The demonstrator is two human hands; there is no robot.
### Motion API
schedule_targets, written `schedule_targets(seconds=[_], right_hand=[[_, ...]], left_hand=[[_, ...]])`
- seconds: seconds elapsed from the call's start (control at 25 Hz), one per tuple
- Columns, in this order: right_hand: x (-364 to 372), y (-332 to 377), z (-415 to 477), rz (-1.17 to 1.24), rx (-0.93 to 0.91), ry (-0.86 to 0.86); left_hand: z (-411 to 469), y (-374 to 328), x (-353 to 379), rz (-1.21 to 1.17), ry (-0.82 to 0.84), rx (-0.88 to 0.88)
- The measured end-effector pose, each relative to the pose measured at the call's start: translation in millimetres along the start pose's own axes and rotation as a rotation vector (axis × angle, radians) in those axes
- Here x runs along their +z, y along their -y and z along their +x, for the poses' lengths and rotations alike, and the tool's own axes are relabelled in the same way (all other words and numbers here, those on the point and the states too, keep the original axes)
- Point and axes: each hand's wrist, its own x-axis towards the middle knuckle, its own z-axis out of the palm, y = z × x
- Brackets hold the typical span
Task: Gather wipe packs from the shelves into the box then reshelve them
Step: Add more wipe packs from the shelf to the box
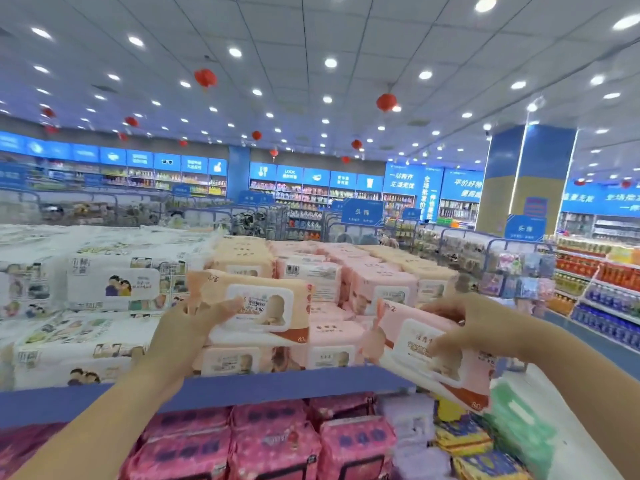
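The peach wipe pack [263, 306] left of centre has a white lid and a brown corner; the pink wipe pack [426, 355] at right has a white lid. The white packs [114, 282] at far left carry cartoon figures. The shelf edge [277, 384] is blue; the magenta packs [277, 441] beneath show dark blots.

Both our forearms reach forward. Left hand [194, 318] grips the orange pack [270, 306]; right hand [476, 322], blurred, seemingly pinches the pink pack [408, 336].

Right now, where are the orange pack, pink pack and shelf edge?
orange pack [273, 306]: head view, white lid.
pink pack [412, 341]: head view, white lid.
shelf edge [277, 384]: head view, front strip.
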Motion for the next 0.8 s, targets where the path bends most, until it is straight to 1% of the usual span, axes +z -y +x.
schedule_targets(seconds=[0.12, 0.28, 0.36, 0.44, 0.52, 0.6, 0.68, 0.72, 0.8], right_hand=[[-15.6, -64.2, 57.5, -0.074, -0.050, 0.045], [-26.3, -126.0, 135.9, -0.175, -0.100, 0.126], [-11.7, -145.7, 170.4, -0.188, -0.118, 0.177], [12.5, -155.4, 193.0, -0.165, -0.155, 0.224], [32.4, -157.3, 199.3, -0.172, -0.227, 0.219], [38.0, -155.7, 199.2, -0.195, -0.281, 0.195], [34.9, -157.6, 199.5, -0.204, -0.283, 0.236], [31.2, -155.8, 199.6, -0.171, -0.284, 0.236], [24.5, -136.1, 204.9, 0.041, -0.320, 0.123]], left_hand=[[20.9, 10.0, 40.2, -0.047, -0.041, -0.024], [47.0, 18.3, 79.4, 0.039, -0.174, -0.037], [56.0, 17.1, 86.0, 0.082, -0.208, -0.045], [62.2, 18.0, 87.3, 0.101, -0.252, -0.041], [68.1, 23.7, 86.2, 0.113, -0.287, -0.027], [76.1, 31.2, 83.3, 0.112, -0.306, -0.032], [84.7, 35.2, 87.0, 0.093, -0.285, -0.064], [88.4, 38.1, 90.4, 0.080, -0.261, -0.077], [92.6, 40.9, 93.8, 0.044, -0.237, -0.066]])
